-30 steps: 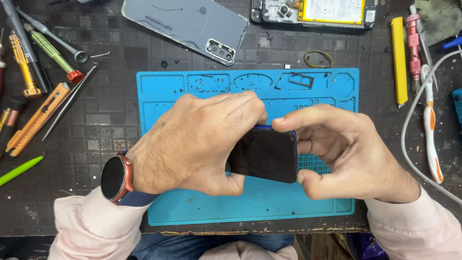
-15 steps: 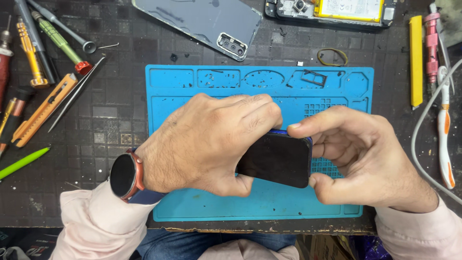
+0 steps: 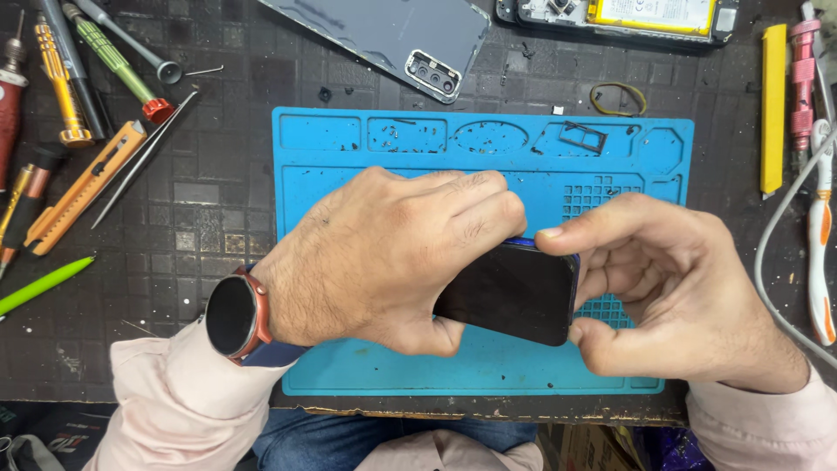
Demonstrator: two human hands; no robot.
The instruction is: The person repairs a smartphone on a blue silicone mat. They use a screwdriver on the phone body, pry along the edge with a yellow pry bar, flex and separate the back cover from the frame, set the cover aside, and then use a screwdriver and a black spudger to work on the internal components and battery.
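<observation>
Phone [image 3: 514, 295], dark screen up, held just above the blue repair mat [image 3: 349, 358], near its front edge. Clamped from both ends: left hand [image 3: 392, 253] wrapped over its left part, right hand [image 3: 671, 288] pinching its right edge between thumb and forefinger. Beyond the mat: grey back cover [image 3: 384, 30], opened phone body [image 3: 619, 17].

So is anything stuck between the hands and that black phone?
No, nothing visible. The left hand lies right on the dark phone, covering its left part, and the right hand pinches its right edge with thumb and fingertips. Both hold it above the blue repair mat.
</observation>
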